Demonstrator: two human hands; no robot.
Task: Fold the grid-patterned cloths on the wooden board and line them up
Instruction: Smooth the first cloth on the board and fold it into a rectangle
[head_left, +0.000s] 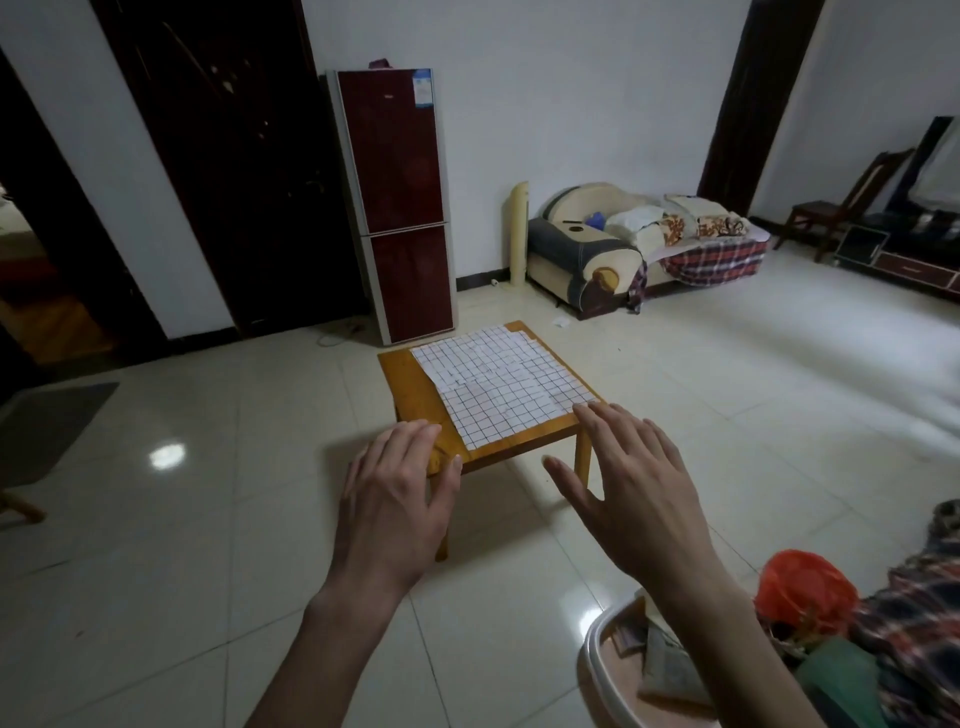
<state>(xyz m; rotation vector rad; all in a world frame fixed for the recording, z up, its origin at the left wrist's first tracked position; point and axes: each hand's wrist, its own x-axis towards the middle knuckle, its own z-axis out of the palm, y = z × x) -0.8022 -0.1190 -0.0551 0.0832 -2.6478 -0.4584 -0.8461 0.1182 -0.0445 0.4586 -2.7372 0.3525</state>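
"When you looked down, where was the grid-patterned cloth (501, 382)?"

"It lay flat on the wooden board (410, 384). It reached from the far edge to the near edge, and it sat closer to the right edge. A strip of bare wood showed along the left edge."

"Was it 1 cloth or more?"

"I could not tell. Wrinkles ran across its middle."

"What were the hands doing?"

"The left hand (397, 512) hung over the near left corner, palm down. Its fingers were straight and held nothing. The right hand (636, 496) hung by the near right corner. Its fingers were spread and held nothing too. Its fingertips (589, 413) were right at the cloth's near right edge. I could not tell if they touched it."

"What else was there?"

"A red fridge (397, 202) stood past the far edge."
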